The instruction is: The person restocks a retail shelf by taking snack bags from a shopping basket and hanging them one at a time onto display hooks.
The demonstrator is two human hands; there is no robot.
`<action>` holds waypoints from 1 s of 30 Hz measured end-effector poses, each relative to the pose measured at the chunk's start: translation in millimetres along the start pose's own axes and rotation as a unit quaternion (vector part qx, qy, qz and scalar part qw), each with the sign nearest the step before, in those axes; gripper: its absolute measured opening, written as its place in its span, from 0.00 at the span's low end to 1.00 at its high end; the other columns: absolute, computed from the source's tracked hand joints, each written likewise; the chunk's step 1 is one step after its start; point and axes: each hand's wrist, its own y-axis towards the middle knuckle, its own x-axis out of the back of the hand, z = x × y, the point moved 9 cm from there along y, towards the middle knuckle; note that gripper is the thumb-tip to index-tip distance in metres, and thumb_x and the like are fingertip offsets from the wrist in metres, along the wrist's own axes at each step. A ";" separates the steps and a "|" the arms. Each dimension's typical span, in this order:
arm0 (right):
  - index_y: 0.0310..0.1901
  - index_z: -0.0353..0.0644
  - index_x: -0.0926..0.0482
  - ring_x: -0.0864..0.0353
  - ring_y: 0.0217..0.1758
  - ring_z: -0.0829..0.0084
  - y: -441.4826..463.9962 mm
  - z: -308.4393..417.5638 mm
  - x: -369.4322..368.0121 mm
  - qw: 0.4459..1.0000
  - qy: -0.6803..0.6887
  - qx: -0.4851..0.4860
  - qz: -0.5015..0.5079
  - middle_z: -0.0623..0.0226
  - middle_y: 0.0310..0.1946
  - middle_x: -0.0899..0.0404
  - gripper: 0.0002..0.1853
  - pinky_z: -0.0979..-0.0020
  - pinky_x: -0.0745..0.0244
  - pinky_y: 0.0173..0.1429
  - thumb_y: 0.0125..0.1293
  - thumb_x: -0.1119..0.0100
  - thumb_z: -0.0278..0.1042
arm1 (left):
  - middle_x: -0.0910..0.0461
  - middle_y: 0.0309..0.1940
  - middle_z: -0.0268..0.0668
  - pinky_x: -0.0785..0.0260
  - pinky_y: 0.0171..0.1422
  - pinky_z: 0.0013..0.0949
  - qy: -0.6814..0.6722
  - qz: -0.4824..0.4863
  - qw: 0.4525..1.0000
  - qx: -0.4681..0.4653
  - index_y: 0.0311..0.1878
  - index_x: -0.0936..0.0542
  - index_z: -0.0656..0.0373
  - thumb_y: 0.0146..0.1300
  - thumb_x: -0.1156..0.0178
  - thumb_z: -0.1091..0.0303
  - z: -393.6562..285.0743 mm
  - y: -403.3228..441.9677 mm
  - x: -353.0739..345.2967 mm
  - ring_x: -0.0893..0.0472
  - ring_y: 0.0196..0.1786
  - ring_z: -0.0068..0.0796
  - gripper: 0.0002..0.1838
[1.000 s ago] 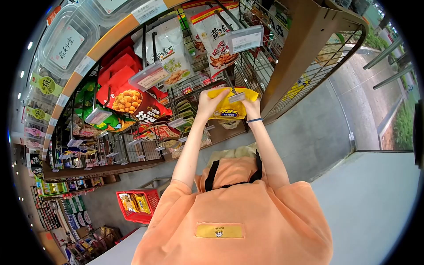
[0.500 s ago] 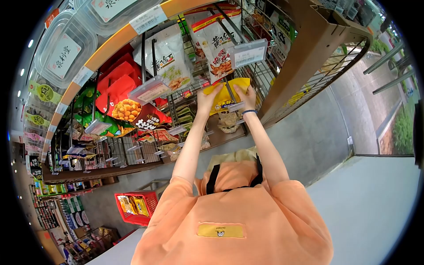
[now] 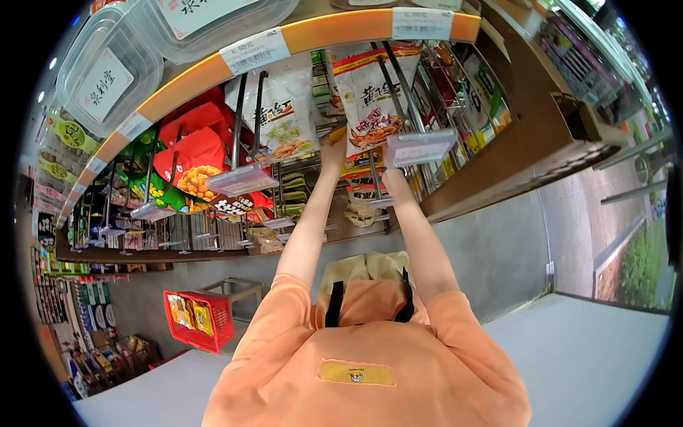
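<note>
The left hand [image 3: 331, 154] is clamped on a yellow packet [image 3: 358, 165] at ten o'clock. The right hand [image 3: 393, 178], at four o'clock, sits partly behind a price tag [image 3: 421, 149]; grip cannot be told.

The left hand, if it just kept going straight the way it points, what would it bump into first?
Most likely the yellow packet, which the left hand is already touching. What comes behind that is unclear; depth is hard to judge here.
</note>
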 end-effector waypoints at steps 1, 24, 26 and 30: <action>0.40 0.39 0.30 0.30 0.40 0.75 5.7 -17.3 0.2 0.985 0.129 -0.113 -0.002 0.68 0.37 0.29 0.13 0.76 0.34 0.44 0.62 0.59 0.37 | 0.25 0.38 0.41 0.38 0.44 0.28 -0.004 0.025 1.000 -0.001 0.41 0.27 0.65 0.52 0.45 0.56 19.9 16.5 -1.1 0.26 0.42 0.31 0.21; 0.62 0.45 0.67 0.51 0.62 0.67 -107.7 47.8 -67.6 0.903 -0.423 0.028 -0.063 0.59 0.61 0.54 0.45 0.66 0.53 0.63 0.52 0.42 0.31 | 0.25 0.34 0.33 0.35 0.44 0.27 -0.053 0.088 0.994 -0.039 0.47 0.31 0.60 0.49 0.42 0.67 62.6 -178.0 36.7 0.26 0.36 0.23 0.20; 0.62 0.44 0.65 0.46 0.60 0.65 -114.9 25.2 -42.3 0.927 -0.369 0.017 -0.060 0.59 0.60 0.52 0.44 0.66 0.50 0.62 0.51 0.43 0.30 | 0.26 0.37 0.34 0.35 0.46 0.26 -0.008 0.111 0.994 0.015 0.47 0.32 0.59 0.53 0.45 0.69 82.0 -221.8 53.6 0.27 0.41 0.22 0.17; 0.58 0.41 0.48 0.41 0.56 0.68 -193.7 4.0 -42.0 0.922 -0.382 0.068 -0.006 0.60 0.56 0.45 0.30 0.71 0.43 0.57 0.53 0.47 0.25 | 0.27 0.34 0.32 0.35 0.44 0.24 -0.110 0.123 0.985 0.046 0.44 0.32 0.59 0.53 0.46 0.73 98.2 -316.3 108.0 0.28 0.38 0.19 0.14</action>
